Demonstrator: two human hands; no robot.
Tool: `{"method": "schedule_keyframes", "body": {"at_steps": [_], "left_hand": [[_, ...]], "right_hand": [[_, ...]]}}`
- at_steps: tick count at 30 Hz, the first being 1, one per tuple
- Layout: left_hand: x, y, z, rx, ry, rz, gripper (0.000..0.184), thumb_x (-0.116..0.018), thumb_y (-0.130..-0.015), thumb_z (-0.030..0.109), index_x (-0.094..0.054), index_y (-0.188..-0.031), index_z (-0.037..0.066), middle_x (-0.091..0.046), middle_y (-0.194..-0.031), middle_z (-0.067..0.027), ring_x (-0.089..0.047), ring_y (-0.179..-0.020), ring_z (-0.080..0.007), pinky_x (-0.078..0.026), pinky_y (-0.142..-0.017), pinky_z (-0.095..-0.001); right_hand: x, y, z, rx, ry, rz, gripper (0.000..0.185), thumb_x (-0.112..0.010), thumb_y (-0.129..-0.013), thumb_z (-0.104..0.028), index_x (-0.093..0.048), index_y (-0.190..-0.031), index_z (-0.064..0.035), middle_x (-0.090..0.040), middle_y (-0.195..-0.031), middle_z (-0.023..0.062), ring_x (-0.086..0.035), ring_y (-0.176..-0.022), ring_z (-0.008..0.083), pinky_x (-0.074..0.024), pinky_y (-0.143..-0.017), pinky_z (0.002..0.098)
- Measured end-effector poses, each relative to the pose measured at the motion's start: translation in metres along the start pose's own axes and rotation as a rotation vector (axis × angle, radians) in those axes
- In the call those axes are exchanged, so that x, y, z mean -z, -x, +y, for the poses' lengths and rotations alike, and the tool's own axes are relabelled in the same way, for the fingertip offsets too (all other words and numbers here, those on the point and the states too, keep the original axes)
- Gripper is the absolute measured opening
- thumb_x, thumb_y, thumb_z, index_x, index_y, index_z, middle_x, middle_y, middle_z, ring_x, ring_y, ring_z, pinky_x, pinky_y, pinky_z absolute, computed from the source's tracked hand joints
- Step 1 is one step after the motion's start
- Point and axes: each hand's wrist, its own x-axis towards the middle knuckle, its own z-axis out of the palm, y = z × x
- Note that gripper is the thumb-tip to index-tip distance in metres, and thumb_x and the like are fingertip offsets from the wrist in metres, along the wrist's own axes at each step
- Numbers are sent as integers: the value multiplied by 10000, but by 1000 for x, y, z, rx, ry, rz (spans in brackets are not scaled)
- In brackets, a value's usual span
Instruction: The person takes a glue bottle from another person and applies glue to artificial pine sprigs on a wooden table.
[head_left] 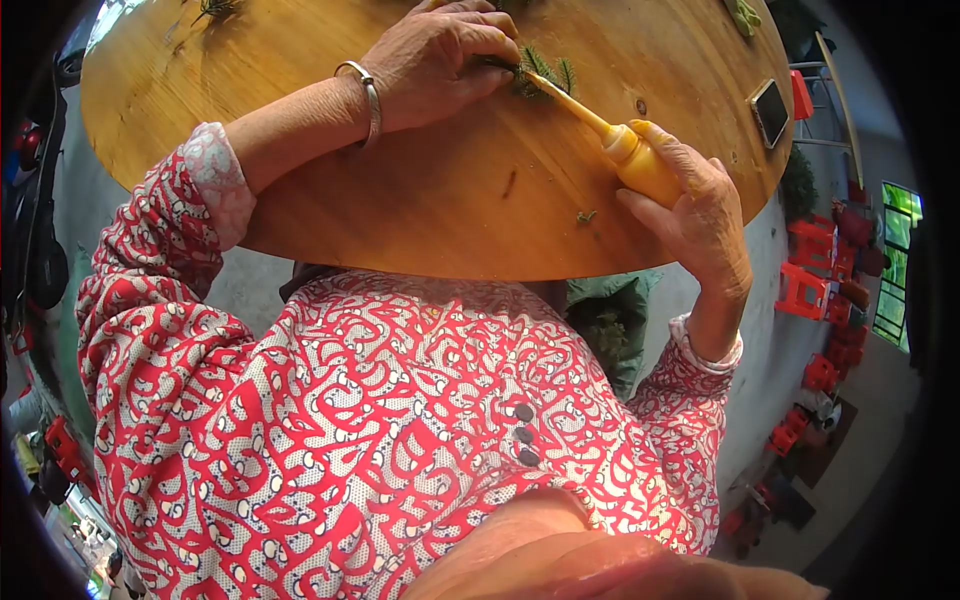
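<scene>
My right hand (700, 205) is wrapped round a yellow squeeze bottle (648, 170) with a long tapered nozzle. The nozzle points up and left, its tip against a small green needle-leaved sprig (565, 76) above the wooden table. My left hand (440, 62), with a metal bangle at the wrist, pinches the sprig's other end beside the tip. Its fingers partly hide what they grip. Yellow smears mark fingers of both hands.
The round wooden table (420, 215) has its near edge at my body. A phone (770, 113) lies near its right edge, a tiny green scrap (586, 217) near the front. Another sprig (218, 8) lies far left. Red stools (803, 290) stand on the floor at right.
</scene>
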Motion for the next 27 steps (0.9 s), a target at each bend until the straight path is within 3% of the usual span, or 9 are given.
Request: {"method": "schedule_keyframes", "body": {"at_steps": [19,22,27], "left_hand": [[-5,-1,-1,39,-54,-32,117,-647,-785,108,-635,-900,96,-581,-956,-15,-543,-986,-227,-410,-839,-403],[-5,-1,-2,46,-50,-33,129,-655,-777,99,-632,-904,89,-584,-962,-19,-546,-987,-229,-411,-838,-399],[-6,-3,-5,19,-23,4,198,-666,-776,74,-631,-971,70,-592,-1023,-63,-554,-1014,-260,-426,-866,-388]], "right_hand": [[8,0,0,-51,37,-62,512,-725,-702,-233,-594,-1184,-122,-643,-854,121,-608,-772,306,-466,-731,386],[8,2,0,-69,-14,-44,502,-728,-691,-219,-607,-1169,-123,-656,-896,132,-610,-775,318,-478,-731,386],[6,10,8,-206,-387,-66,512,-747,-683,-103,-605,-1172,-52,-678,-984,127,-657,-872,239,-497,-818,321]]}}
